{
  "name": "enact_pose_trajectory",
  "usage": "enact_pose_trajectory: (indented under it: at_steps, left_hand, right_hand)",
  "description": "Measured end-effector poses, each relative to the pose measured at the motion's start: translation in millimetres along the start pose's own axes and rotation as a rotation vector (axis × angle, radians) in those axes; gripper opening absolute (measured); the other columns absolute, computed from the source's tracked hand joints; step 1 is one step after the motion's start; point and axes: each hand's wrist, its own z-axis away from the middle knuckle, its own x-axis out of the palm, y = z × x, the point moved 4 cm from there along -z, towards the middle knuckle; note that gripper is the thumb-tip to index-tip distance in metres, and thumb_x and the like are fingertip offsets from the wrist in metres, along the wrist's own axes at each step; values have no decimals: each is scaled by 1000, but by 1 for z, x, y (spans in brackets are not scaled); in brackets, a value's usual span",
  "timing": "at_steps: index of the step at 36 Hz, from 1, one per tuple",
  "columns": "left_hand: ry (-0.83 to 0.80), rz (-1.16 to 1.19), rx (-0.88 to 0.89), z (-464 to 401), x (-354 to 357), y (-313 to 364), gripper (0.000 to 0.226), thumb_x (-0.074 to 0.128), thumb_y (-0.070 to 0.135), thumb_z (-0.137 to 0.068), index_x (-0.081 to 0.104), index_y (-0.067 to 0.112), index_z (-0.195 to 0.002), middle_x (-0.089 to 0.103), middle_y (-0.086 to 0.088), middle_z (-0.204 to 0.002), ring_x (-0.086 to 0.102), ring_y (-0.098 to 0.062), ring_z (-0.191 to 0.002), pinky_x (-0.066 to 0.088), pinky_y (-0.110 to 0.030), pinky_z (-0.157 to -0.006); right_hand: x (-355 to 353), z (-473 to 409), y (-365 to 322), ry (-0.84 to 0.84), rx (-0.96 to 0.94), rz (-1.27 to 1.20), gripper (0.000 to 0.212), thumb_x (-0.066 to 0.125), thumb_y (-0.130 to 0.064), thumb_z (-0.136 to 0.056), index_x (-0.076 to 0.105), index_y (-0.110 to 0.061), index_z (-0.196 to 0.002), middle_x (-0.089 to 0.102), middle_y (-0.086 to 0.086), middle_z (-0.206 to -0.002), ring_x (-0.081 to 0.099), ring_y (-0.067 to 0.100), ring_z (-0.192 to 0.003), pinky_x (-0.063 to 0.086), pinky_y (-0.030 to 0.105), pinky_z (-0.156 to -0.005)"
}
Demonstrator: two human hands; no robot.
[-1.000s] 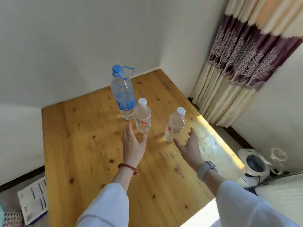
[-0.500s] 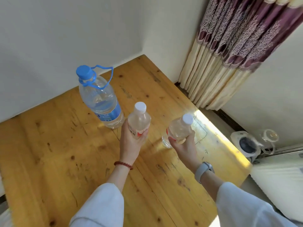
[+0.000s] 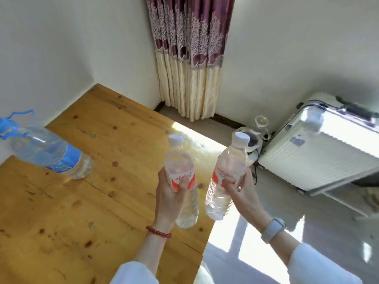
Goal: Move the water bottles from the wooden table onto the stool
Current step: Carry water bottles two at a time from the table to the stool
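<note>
Head cam, single view. Near edge: two white sleeves (image 3: 135, 273) enter from bottom. L wrist has red bead bracelet (image 3: 159, 232); R wrist has pale grey watch (image 3: 273, 229).

I see left hand (image 3: 170, 199) wrapped around a small clear bottle (image 3: 181, 175), white cap up, red/white label under the thumb. Bottle is lifted, off the wooden table (image 3: 61, 212), base hanging above the table's right edge. Roughly upright, slight lean.

Right hand (image 3: 240, 189) wrapped around second small bottle (image 3: 224, 177), same kind: white cap, red label. Fingers closed over label area. This one tilts top to the right and sits past the table edge, over the floor (image 3: 307, 218). The two small bottles are near each other, not touching.

Further out, L side: large bottle (image 3: 51, 152), blue label, blue cap w/ carry loop, stands on table well apart from both hands. Looks leaned in the wide-angle view; blurred, so can't read label.

Table top otherwise: knotty yellow planks, sun patch at far right corner.

Beyond the table, R: white ribbed suitcase (image 3: 320, 152) on the floor, and beside it a small white appliance (image 3: 254, 140) w/ clear part, partly hidden behind second bottle; can't tell what it is. Far corner: purple/cream curtain (image 3: 190, 58) hanging to the floor against white walls.

Stool: none seen in view.
</note>
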Motion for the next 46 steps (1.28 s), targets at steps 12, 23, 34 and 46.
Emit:
enact_pose_trajectory:
  at_steps: [12,23,34,46]
  left_hand:
    - [-492,-98,138,161,252,104,61,51,76,-60,49,29,-99,63,14,-84,61,4,-72,45,-11,-55]
    - [-1086,-113,361,377,507,191,78,48,81,-63,49,21,-113,62,9,-101,62,1,-88,54,-28,-77]
    - [-1487,-42,585,559,711,251,61,48,71,-71,34,37,-120,52,26,-102,54,16,-87,41,-6,-69]
    - [-1839,-20,631,741,943,320,48,58,54,-80,32,48,-119,61,27,-97,59,14,-85,42,-1,-65]
  right_hand:
    - [-271,189,68,455,139,8,47,56,-58,-61,40,-45,-103,59,-21,-98,57,-13,-84,44,6,-63]
    - [-489,407,147,1038,324,20,60,37,-69,-67,43,-33,-114,56,-21,-96,58,9,-92,43,28,-75]
    - [-648,546,216,1421,489,-46,39,41,-57,-78,36,-35,-109,58,-18,-93,62,16,-91,49,40,-80]
    - [-860,652,259,1620,593,-120,50,44,-67,-78,28,-51,-123,62,-19,-112,64,13,-100,49,48,-91]
